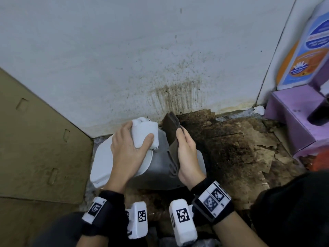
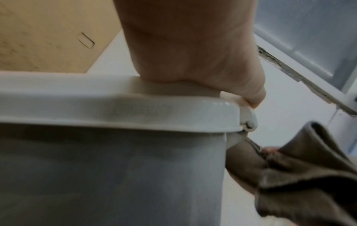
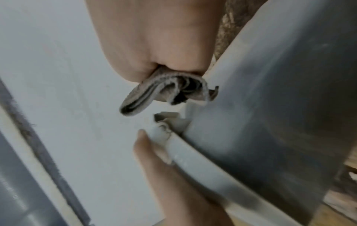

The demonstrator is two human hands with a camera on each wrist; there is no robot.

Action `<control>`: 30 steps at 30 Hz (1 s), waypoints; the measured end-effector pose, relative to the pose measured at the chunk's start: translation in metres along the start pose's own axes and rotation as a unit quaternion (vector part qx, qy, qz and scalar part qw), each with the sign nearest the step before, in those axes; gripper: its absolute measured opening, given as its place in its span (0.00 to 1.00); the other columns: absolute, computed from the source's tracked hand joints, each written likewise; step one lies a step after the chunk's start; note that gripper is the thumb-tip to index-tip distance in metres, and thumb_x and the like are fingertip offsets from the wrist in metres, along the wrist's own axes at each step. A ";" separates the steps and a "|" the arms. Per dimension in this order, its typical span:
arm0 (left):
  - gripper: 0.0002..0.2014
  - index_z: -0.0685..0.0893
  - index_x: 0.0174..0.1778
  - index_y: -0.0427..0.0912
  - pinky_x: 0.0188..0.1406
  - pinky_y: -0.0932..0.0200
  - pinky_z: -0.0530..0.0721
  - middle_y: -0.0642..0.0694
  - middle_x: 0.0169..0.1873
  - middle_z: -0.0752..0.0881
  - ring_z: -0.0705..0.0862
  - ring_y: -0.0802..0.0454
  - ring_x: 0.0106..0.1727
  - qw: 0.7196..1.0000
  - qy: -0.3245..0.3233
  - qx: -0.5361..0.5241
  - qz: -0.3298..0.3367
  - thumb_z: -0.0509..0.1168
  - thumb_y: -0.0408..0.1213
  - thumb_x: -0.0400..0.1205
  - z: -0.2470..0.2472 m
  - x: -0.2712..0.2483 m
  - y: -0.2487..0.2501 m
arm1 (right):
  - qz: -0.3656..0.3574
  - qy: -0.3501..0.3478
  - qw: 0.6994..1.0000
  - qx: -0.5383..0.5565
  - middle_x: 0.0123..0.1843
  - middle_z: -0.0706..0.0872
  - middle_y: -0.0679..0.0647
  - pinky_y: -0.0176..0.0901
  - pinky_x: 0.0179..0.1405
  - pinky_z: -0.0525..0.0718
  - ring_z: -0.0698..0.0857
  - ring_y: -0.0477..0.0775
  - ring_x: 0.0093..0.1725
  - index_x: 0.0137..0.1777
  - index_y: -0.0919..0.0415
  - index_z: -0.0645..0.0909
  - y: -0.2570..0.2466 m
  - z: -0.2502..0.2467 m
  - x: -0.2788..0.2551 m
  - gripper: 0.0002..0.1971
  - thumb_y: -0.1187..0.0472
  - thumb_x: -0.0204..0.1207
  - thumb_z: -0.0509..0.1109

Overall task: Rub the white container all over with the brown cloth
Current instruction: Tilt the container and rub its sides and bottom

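The white container [image 1: 156, 168] lies tilted on the floor by the wall, lid [image 1: 103, 157] toward the left. My left hand [image 1: 131, 145] grips the raised white part on the lid's far end, thumb on its near face. In the left wrist view that hand [image 2: 193, 53] sits on the lid rim of the container [image 2: 115, 168]. My right hand [image 1: 185, 148] holds the folded brown cloth [image 1: 170, 127] flat against the container's right side. The right wrist view shows the cloth [image 3: 164, 91] pinched in the fingers beside the container wall [image 3: 270, 107]. The cloth [image 2: 299, 175] also shows at the left wrist view's lower right.
A stained white wall [image 1: 124, 59] stands right behind the container. Brown cardboard [image 1: 35, 139] leans at the left. Torn, dirty cardboard [image 1: 240, 148] covers the floor to the right. A purple stand [image 1: 293, 122] with a labelled bottle [image 1: 306, 50] fills the right corner.
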State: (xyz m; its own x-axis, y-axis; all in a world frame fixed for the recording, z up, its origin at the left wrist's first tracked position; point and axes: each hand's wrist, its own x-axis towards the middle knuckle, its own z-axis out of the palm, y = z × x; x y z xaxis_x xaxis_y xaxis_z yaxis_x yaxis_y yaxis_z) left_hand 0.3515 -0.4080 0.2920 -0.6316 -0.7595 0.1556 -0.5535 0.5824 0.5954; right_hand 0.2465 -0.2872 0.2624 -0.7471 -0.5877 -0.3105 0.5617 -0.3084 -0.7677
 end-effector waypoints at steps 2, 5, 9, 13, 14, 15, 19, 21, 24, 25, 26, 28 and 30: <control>0.48 0.68 0.84 0.47 0.84 0.42 0.61 0.48 0.80 0.71 0.65 0.44 0.82 1.000 -0.001 0.028 0.005 0.52 0.77 0.74 0.006 -0.003 0.010 | -0.020 -0.032 0.999 0.007 0.68 0.90 0.49 0.60 0.76 0.80 0.87 0.52 0.70 0.74 0.48 0.82 -0.017 0.003 -0.005 0.16 0.52 0.92 0.59; 0.48 0.66 0.86 0.46 0.88 0.45 0.53 0.46 0.85 0.66 0.59 0.45 0.87 0.999 -0.019 0.029 0.012 0.44 0.76 0.77 0.017 -0.007 0.022 | -0.070 -0.047 0.996 -0.038 0.70 0.88 0.46 0.57 0.78 0.78 0.85 0.48 0.72 0.75 0.48 0.81 -0.030 0.004 -0.010 0.16 0.52 0.92 0.59; 0.40 0.61 0.89 0.53 0.89 0.54 0.52 0.54 0.88 0.59 0.52 0.62 0.89 0.987 -0.062 -0.150 -0.008 0.51 0.71 0.84 0.021 -0.015 0.041 | -0.149 -0.038 0.972 -0.175 0.76 0.83 0.41 0.58 0.82 0.74 0.79 0.43 0.78 0.80 0.45 0.76 -0.033 -0.008 -0.013 0.21 0.46 0.91 0.60; 0.26 0.67 0.85 0.69 0.71 0.70 0.66 0.67 0.85 0.65 0.62 0.71 0.85 0.931 -0.077 -0.354 -0.047 0.59 0.61 0.89 0.015 -0.024 0.049 | -0.178 -0.020 0.948 -0.263 0.80 0.78 0.39 0.55 0.83 0.73 0.74 0.39 0.80 0.82 0.45 0.74 -0.040 -0.031 -0.011 0.20 0.48 0.92 0.58; 0.24 0.68 0.84 0.69 0.70 0.70 0.67 0.68 0.84 0.66 0.62 0.69 0.85 0.931 -0.071 -0.355 -0.041 0.59 0.58 0.91 0.013 -0.023 0.048 | -0.183 -0.017 0.940 -0.288 0.81 0.76 0.39 0.54 0.84 0.71 0.72 0.38 0.81 0.82 0.45 0.74 -0.043 -0.037 -0.011 0.20 0.49 0.92 0.57; 0.22 0.69 0.84 0.69 0.73 0.68 0.66 0.69 0.83 0.66 0.62 0.68 0.85 0.938 -0.068 -0.340 -0.030 0.59 0.56 0.92 0.011 -0.022 0.045 | -0.185 -0.012 0.932 -0.311 0.83 0.74 0.39 0.53 0.85 0.69 0.70 0.38 0.83 0.83 0.45 0.73 -0.046 -0.043 -0.010 0.20 0.49 0.93 0.57; 0.24 0.67 0.86 0.55 0.85 0.54 0.59 0.58 0.84 0.66 0.57 0.59 0.87 0.985 -0.052 -0.165 -0.022 0.60 0.50 0.93 0.008 -0.016 0.020 | -0.182 0.021 0.912 -0.366 0.85 0.71 0.41 0.49 0.87 0.64 0.66 0.38 0.84 0.84 0.46 0.70 -0.055 -0.069 -0.005 0.21 0.51 0.93 0.55; 0.28 0.66 0.87 0.45 0.88 0.46 0.58 0.45 0.86 0.64 0.56 0.49 0.89 0.996 -0.037 -0.062 -0.060 0.61 0.49 0.92 0.010 -0.015 0.004 | -0.178 0.038 0.904 -0.387 0.86 0.70 0.42 0.48 0.87 0.63 0.66 0.40 0.85 0.85 0.48 0.69 -0.059 -0.083 -0.003 0.22 0.51 0.93 0.55; 0.35 0.62 0.87 0.37 0.86 0.38 0.59 0.35 0.87 0.62 0.57 0.36 0.88 0.983 -0.060 0.023 -0.169 0.61 0.55 0.90 0.013 -0.017 -0.012 | -0.163 0.061 0.890 -0.421 0.87 0.68 0.44 0.48 0.88 0.61 0.64 0.43 0.86 0.88 0.50 0.66 -0.063 -0.102 0.000 0.24 0.50 0.93 0.54; 0.38 0.61 0.87 0.34 0.85 0.37 0.62 0.32 0.86 0.63 0.59 0.33 0.87 0.976 -0.083 0.020 -0.202 0.60 0.58 0.90 0.014 -0.017 -0.017 | -0.157 0.069 0.884 -0.434 0.88 0.67 0.45 0.48 0.88 0.61 0.64 0.45 0.87 0.88 0.51 0.65 -0.065 -0.108 0.002 0.25 0.50 0.93 0.53; 0.40 0.61 0.86 0.32 0.83 0.37 0.65 0.30 0.85 0.64 0.62 0.31 0.86 0.968 -0.110 0.007 -0.227 0.60 0.61 0.89 0.016 -0.019 -0.021 | -0.152 0.078 0.877 -0.448 0.88 0.67 0.46 0.47 0.87 0.60 0.63 0.46 0.87 0.89 0.53 0.64 -0.066 -0.113 0.004 0.25 0.50 0.93 0.53; 0.46 0.62 0.83 0.31 0.78 0.37 0.74 0.30 0.80 0.70 0.71 0.31 0.80 0.953 -0.162 -0.037 -0.253 0.58 0.69 0.86 0.021 -0.020 -0.033 | -0.143 0.088 0.866 -0.471 0.89 0.67 0.49 0.48 0.87 0.60 0.64 0.48 0.87 0.89 0.55 0.62 -0.069 -0.120 0.007 0.26 0.51 0.93 0.53; 0.48 0.64 0.79 0.31 0.72 0.39 0.80 0.32 0.74 0.77 0.79 0.33 0.72 0.947 -0.183 -0.059 -0.258 0.55 0.75 0.83 0.028 -0.020 -0.042 | -0.132 0.085 0.863 -0.480 0.88 0.67 0.50 0.49 0.87 0.60 0.64 0.50 0.87 0.89 0.56 0.62 -0.072 -0.122 0.007 0.27 0.50 0.93 0.53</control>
State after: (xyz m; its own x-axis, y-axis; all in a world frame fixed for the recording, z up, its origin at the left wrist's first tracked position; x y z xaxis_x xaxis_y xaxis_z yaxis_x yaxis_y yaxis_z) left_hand 0.3721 -0.4088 0.2415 -0.4521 -0.7699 -0.4504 -0.7887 0.1092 0.6050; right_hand 0.1572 -0.1779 0.2465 -0.8913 -0.4480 -0.0695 -0.1276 0.3951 -0.9097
